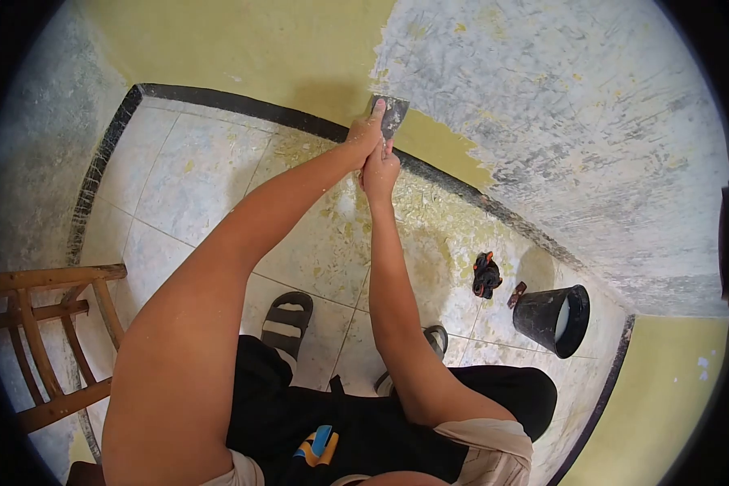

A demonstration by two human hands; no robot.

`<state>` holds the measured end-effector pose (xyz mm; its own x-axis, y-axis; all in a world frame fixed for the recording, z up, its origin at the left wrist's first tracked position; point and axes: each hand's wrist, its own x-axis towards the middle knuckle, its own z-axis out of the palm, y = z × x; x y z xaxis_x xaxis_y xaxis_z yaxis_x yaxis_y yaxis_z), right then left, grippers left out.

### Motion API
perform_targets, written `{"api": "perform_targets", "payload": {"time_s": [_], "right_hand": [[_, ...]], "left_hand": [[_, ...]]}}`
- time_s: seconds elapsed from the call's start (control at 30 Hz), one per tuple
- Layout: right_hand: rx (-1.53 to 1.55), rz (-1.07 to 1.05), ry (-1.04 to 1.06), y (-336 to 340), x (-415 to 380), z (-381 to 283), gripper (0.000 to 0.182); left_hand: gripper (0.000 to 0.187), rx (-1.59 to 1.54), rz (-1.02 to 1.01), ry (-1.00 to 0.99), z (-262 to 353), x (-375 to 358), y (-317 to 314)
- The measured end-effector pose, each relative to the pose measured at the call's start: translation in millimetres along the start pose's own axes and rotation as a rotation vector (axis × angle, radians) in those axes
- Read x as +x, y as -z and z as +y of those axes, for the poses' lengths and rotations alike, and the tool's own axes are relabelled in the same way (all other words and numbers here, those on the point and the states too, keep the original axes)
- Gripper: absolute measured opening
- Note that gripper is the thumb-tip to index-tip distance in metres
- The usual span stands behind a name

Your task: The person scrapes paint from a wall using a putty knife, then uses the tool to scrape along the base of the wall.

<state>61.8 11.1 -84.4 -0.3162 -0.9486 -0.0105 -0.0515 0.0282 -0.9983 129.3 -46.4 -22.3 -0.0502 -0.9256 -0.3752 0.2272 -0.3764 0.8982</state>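
Observation:
Both of my hands are closed around one paint scraper (393,118), its wide dark blade smeared with pale residue. My left hand (366,139) grips nearer the blade, its thumb stretched along the tool. Just below it, my right hand (380,172) wraps the handle, which is mostly hidden by my fingers. The blade rests against the lower wall, where yellow-green paint (299,49) meets a scraped grey-white patch (526,81). Under my hands, paint flakes (340,235) lie scattered over the floor tiles.
A black bucket (534,316) holding whitish liquid stands at right. Beside it lie a dark cloth-like bundle (486,275) with orange bits and a small brown object (517,295). A wooden chair (53,324) is at left. Black skirting (243,105) edges the floor; my sandalled foot (287,324) is below.

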Motion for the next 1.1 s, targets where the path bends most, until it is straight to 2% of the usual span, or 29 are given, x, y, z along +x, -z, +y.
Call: {"api": "perform_targets", "payload": {"time_s": [0.07, 0.13, 0.17, 0.27, 0.33, 0.47, 0.6, 0.63, 0.67, 0.77, 0.83, 1.1], "right_hand": [[-0.034, 0.024, 0.208, -5, 9, 5, 0.05], [0.052, 0.087, 0.228, -12, 21, -24, 0.05], [0.132, 0.15, 0.233, -15, 24, -42, 0.049], [0.161, 0.083, 0.3, -13, 45, -98, 0.05], [0.116, -0.003, 0.238, -14, 49, -119, 0.049], [0.347, -0.128, 0.056, -9, 16, -114, 0.047], [0.353, -0.15, 0.014, -20, -6, -74, 0.052], [0.356, -0.2, -0.071, -20, -14, -66, 0.052], [0.36, -0.251, -0.151, -22, -20, -60, 0.052], [0.439, -0.25, -0.116, -28, -37, -48, 0.053], [0.446, -0.243, -0.128, -31, -41, -45, 0.054], [0.456, -0.192, -0.156, -39, -22, -31, 0.058]], "left_hand": [[0.065, 0.005, -0.009, -0.007, 9, 2, -1], [0.067, 0.057, -0.013, -0.287, 35, -14, -12], [0.07, 0.112, 0.03, -0.34, 56, -15, -18], [0.077, 0.114, 0.061, -0.369, 108, -21, -27], [0.08, 0.056, 0.055, -0.37, 116, -24, -28], [0.082, 0.089, 0.071, -0.422, 88, -13, -14], [0.079, 0.291, -0.004, -0.293, 61, -30, 13], [0.078, 0.349, -0.02, -0.242, 49, -28, 22], [0.078, 0.35, -0.016, -0.242, 39, -26, 29], [0.069, 0.267, -0.105, -0.229, 22, -27, 41], [0.067, 0.204, -0.15, -0.118, 18, -35, 45], [0.063, 0.19, -0.151, -0.045, 25, -19, 40]]}}
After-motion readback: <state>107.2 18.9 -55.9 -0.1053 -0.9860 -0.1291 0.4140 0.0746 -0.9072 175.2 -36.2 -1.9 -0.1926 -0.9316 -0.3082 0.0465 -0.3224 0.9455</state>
